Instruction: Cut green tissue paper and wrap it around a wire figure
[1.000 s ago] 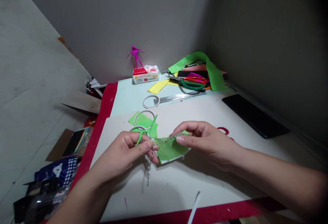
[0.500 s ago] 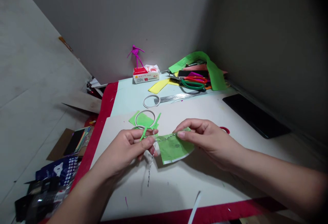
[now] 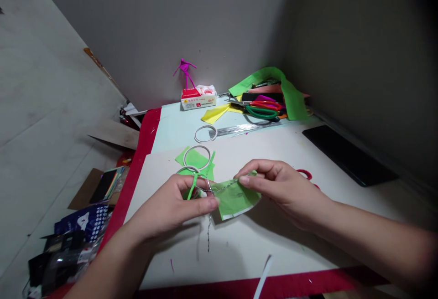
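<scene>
My left hand (image 3: 171, 205) is closed around the middle of a twisted wire frame (image 3: 208, 235). One wire leg hangs down below my fingers, and green paper wraps another part (image 3: 192, 187) of the frame. A wire arm runs right across a green crepe paper strip (image 3: 237, 203), whose lower edge looks white. Thumb and fingertips of my right hand (image 3: 280, 187) pinch the strip's upper right together with the end of that wire. Part of the frame is hidden behind my left fingers.
Behind my hands lie tape rings (image 3: 196, 147), green paper (image 3: 183, 155) and a bundle of thin wires (image 3: 236, 130). Farther back are scissors (image 3: 262, 111), a small box (image 3: 198, 102) and a magenta figure (image 3: 185, 69). A black phone (image 3: 349, 155) lies at right, a white strip (image 3: 263, 276) in front.
My left fingers have shifted a little right along the wire frame, and the thumb now reaches the paper strip's left edge. My right hand keeps its pinch. The whole view has shifted slightly.
</scene>
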The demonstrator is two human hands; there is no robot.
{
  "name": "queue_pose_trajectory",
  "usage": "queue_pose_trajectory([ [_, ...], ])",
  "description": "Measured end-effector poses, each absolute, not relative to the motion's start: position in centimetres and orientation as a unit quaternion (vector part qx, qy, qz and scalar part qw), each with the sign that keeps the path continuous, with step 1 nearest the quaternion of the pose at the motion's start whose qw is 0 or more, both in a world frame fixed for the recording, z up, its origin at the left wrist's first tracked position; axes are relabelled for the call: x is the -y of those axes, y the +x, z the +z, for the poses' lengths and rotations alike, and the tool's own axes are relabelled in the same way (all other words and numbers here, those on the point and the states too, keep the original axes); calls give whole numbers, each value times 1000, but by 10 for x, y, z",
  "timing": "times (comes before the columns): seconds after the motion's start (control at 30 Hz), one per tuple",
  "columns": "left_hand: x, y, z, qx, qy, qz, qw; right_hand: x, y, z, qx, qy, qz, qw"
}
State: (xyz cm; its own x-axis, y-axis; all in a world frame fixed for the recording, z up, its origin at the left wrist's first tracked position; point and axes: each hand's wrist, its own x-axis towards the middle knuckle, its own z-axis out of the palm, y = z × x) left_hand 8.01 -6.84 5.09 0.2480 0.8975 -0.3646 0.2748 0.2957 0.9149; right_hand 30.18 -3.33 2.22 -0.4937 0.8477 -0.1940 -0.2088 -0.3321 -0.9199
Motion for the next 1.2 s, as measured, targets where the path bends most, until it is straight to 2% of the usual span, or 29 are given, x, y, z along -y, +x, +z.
queue_pose_trajectory([
  [0.2, 70, 82, 51, -551, 496, 265, 616, 32, 300, 19, 440, -343, 755, 343],
  [0.43, 71, 82, 48, -579, 492, 275, 590, 35, 300, 19, 470, -346, 730, 357],
  [1.2, 73, 88, 48, -556, 438, 309, 636, 36, 300, 16, 475, -359, 724, 347],
])
